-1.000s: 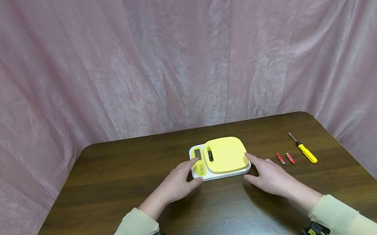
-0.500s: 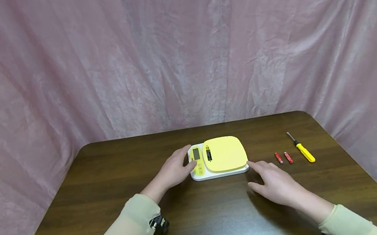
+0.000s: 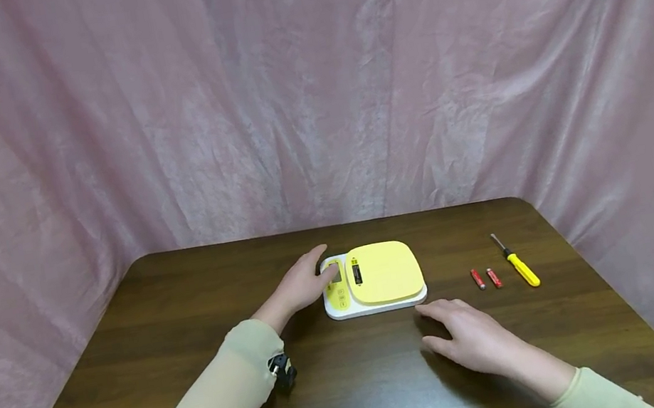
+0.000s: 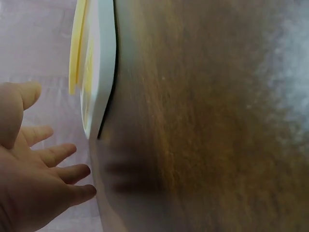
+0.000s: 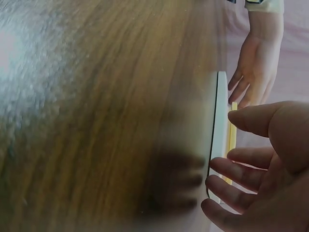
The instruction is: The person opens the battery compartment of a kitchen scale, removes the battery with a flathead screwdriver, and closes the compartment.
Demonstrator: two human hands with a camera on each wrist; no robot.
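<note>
A white kitchen scale (image 3: pixel 375 305) with a yellow platform (image 3: pixel 385 272) lies in the middle of the dark wooden table (image 3: pixel 189 313). My left hand (image 3: pixel 304 281) is at the scale's left end, fingers relaxed and the thumb over the display end. In the left wrist view the fingers (image 4: pixel 72 171) spread beside the scale's white edge (image 4: pixel 101 72). My right hand (image 3: pixel 462 333) lies open and low over the table, a little in front of the scale's right corner and apart from it. The right wrist view shows its fingers (image 5: pixel 231 174) close to the scale's edge (image 5: pixel 221 125).
Two small red batteries (image 3: pixel 477 278) (image 3: pixel 494 277) lie on the table right of the scale. Beyond them lies a yellow-handled screwdriver (image 3: pixel 517 264). A pink cloth backdrop (image 3: pixel 308 91) hangs round the table's far and side edges.
My left hand has slid farther along the scale's left end, its thumb now over the display. My right hand has drawn back from the scale's right corner toward me.
</note>
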